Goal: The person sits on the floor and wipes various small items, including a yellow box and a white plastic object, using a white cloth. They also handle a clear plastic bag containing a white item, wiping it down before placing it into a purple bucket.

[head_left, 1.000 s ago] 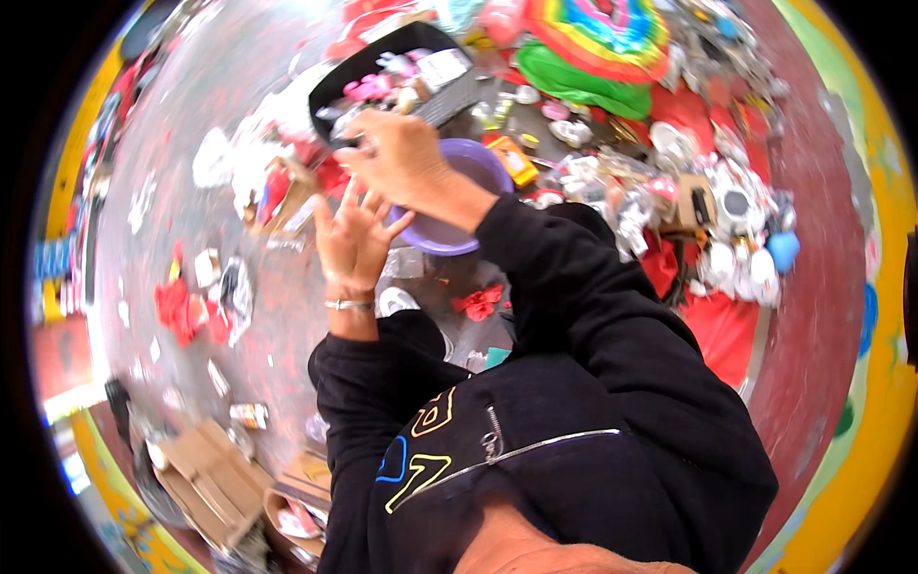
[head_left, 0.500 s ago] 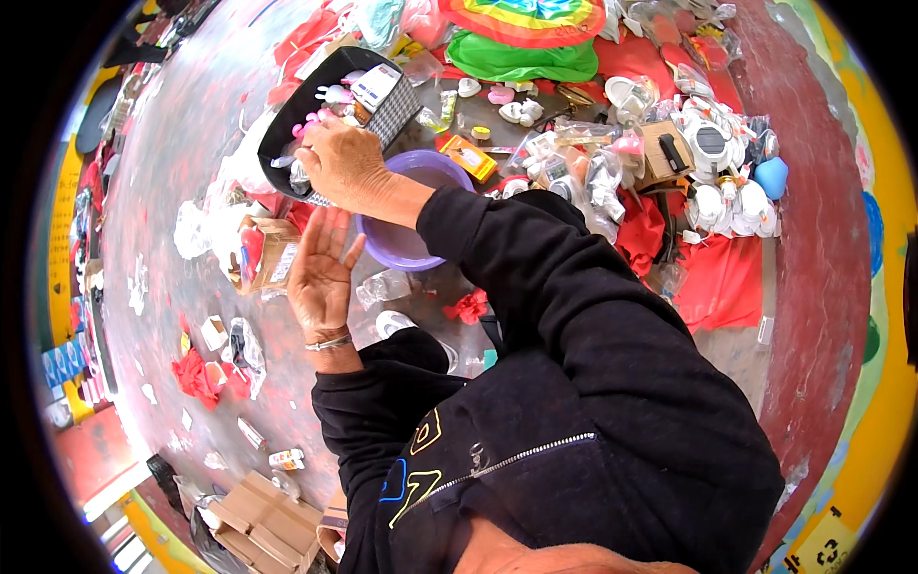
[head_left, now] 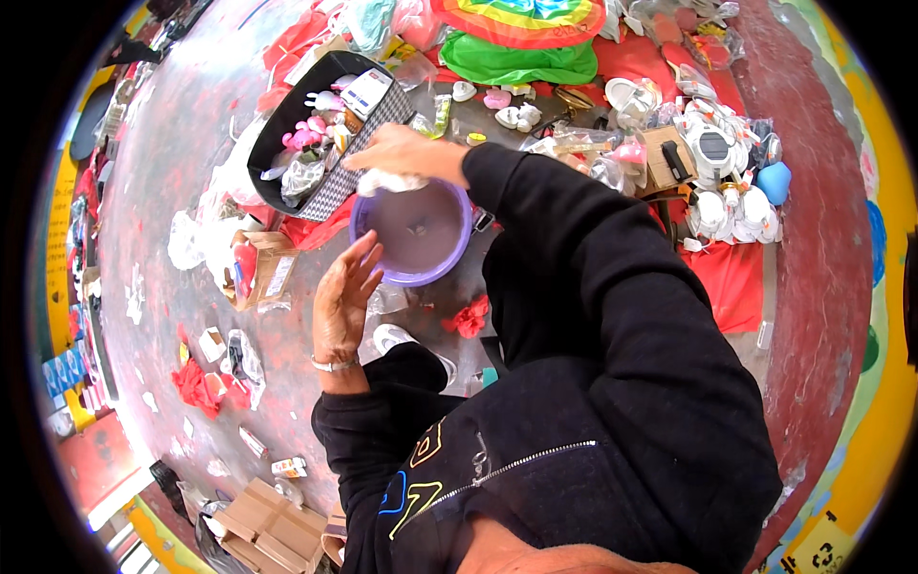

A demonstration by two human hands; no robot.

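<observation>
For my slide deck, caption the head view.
Right hand holds something white by a purple basin's far rim; left hand open, empty.

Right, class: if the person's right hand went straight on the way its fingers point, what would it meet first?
Most likely the checked side of the black bin, to the left of the right hand. Depth is unclear in this one view, so it might pass above the rim instead.

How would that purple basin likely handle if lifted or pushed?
The purple basin would probably feel heavy for its size, since murky liquid covers its bottom. That liquid would likely slosh if pushed. Its smooth, thin-looking rim suggests plastic that might flex slightly.
</observation>
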